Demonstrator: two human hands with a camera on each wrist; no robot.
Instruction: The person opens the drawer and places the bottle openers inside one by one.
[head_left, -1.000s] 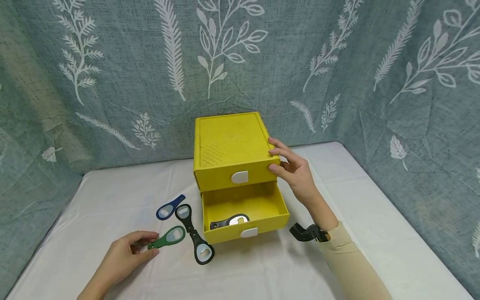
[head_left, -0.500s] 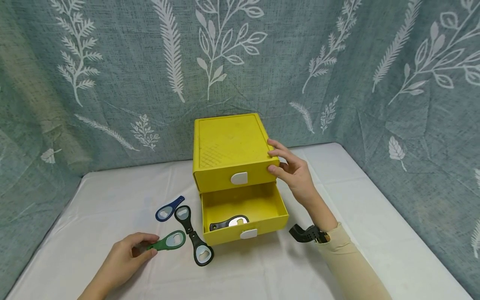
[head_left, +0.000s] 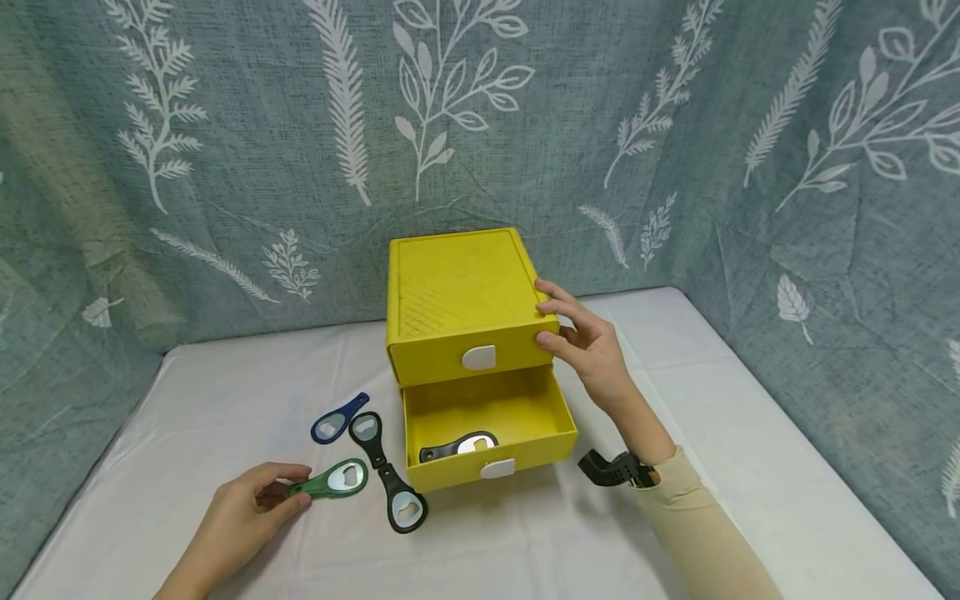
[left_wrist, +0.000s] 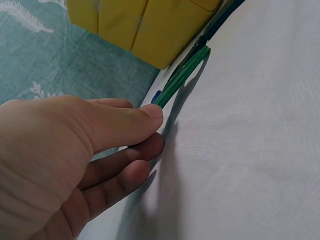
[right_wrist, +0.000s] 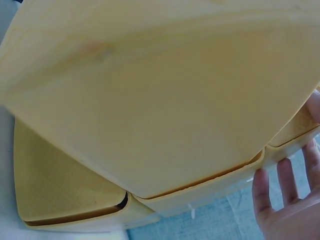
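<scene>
My left hand (head_left: 243, 512) pinches the handle end of a green bottle opener (head_left: 330, 483), whose metal-plated head points right. In the left wrist view, thumb and fingers meet on the green bottle opener (left_wrist: 182, 75), which slants close over the white cloth. My right hand (head_left: 592, 350) rests at the front right corner of a yellow drawer unit (head_left: 465, 283), thumb on the front face, fingers along the side and top edge. The lower drawer (head_left: 536, 450) is pulled out, with a black bottle opener (head_left: 442, 451) lying inside.
Left of the drawer lie a blue bottle opener (head_left: 330, 427) and two black ones, an upper black opener (head_left: 367, 433) and a lower black opener (head_left: 406, 507) nearly end to end. The upper drawer (head_left: 431, 358) is closed. A patterned curtain (head_left: 480, 117) hangs behind the white-covered table (head_left: 480, 558).
My left hand has shifted slightly left with the green bottle opener, and its metal plate catches more light. The right hand and the drawer unit stay as they were.
</scene>
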